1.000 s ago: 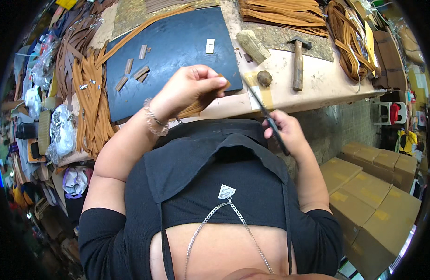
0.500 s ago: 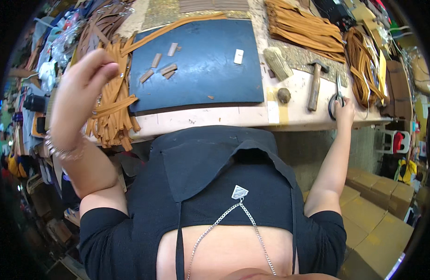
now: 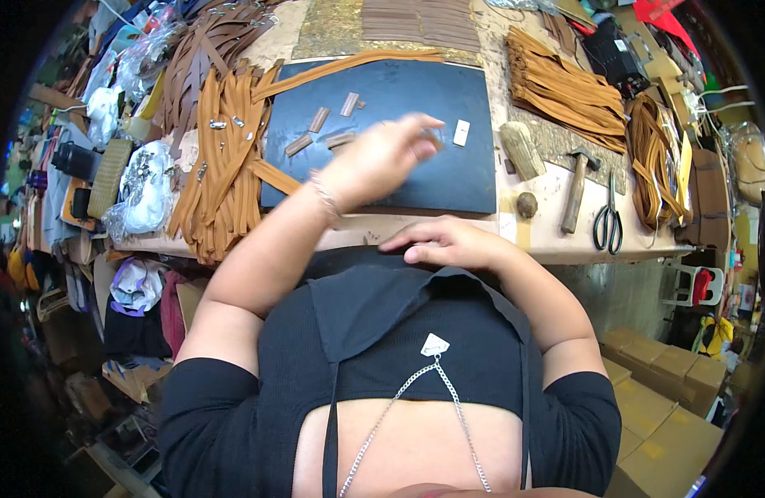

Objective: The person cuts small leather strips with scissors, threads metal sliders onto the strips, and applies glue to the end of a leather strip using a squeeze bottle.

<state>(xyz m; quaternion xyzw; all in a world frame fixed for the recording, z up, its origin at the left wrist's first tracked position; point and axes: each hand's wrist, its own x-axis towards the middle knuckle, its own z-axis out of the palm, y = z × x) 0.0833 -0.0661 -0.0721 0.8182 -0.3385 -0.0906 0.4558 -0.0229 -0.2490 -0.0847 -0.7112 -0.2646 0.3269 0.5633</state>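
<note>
My left hand (image 3: 381, 163) reaches over the dark blue board (image 3: 461, 178), its fingers partly bent. Motion smears them, and whether anything is between them cannot be made out. Just left of it lie several small brown leather strips, such as one leather piece (image 3: 319, 120); beyond its fingertips is a small white rectangular piece (image 3: 461, 133). My right hand (image 3: 453, 243) lies palm down by the table's near edge, against the black apron (image 3: 374, 290), fingers stretched and nothing visible in them. A pair of scissors (image 3: 608, 226) rests alone at the table's right.
Tan leather straps (image 3: 225, 166) pile up along the board's left side. To its right are a wooden block (image 3: 522, 151), a round dark lump (image 3: 526, 205) and a hammer (image 3: 577, 191). Bundled tan strips (image 3: 565, 91) lie farther back. Cardboard boxes (image 3: 656, 398) stand at lower right.
My right hand has let go of the scissors and come left to the table's near edge. My left hand has swung right, from above the straps to over the board. The view has shifted slightly.
</note>
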